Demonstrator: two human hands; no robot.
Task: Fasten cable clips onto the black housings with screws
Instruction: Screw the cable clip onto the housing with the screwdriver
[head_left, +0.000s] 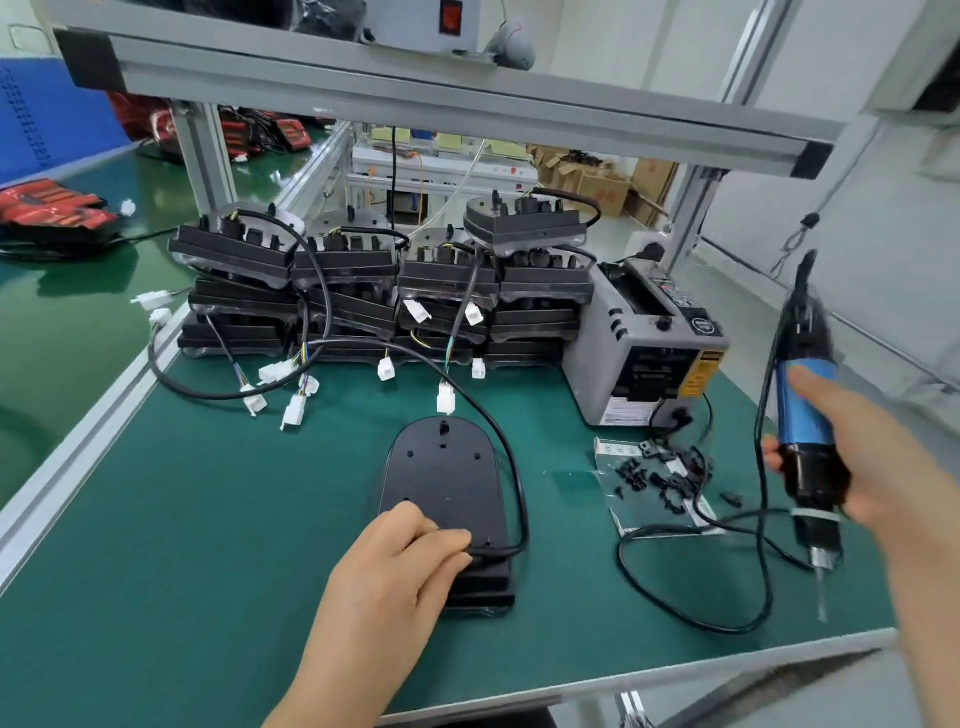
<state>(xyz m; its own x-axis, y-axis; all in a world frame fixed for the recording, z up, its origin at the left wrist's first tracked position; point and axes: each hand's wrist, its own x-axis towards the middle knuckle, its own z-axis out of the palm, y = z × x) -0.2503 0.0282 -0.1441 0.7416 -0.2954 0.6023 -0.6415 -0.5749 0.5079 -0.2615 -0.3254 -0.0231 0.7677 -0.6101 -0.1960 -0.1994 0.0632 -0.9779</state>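
The housing (447, 478), lengthwise toward the far edge, is pinched at its cable (513, 467) by the left hand (400, 566); the screwdriver (805, 415) (rightward, near the clips (660, 470)) is gripped by the right hand (857, 457).

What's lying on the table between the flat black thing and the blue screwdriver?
In the head view, a clear plastic bag strewn with small black clips lies there on the green mat, with a black cord looping nearer you.

Housing (444, 478): matt black plastic, smooth.
Table mat (208, 519): green, matt, rubbery-looking.
Screwdriver (802, 405): glossy blue barrel, black plastic ends.
Frame (467, 98): pale brushed metal.
Bag (618, 501): clear shiny plastic.
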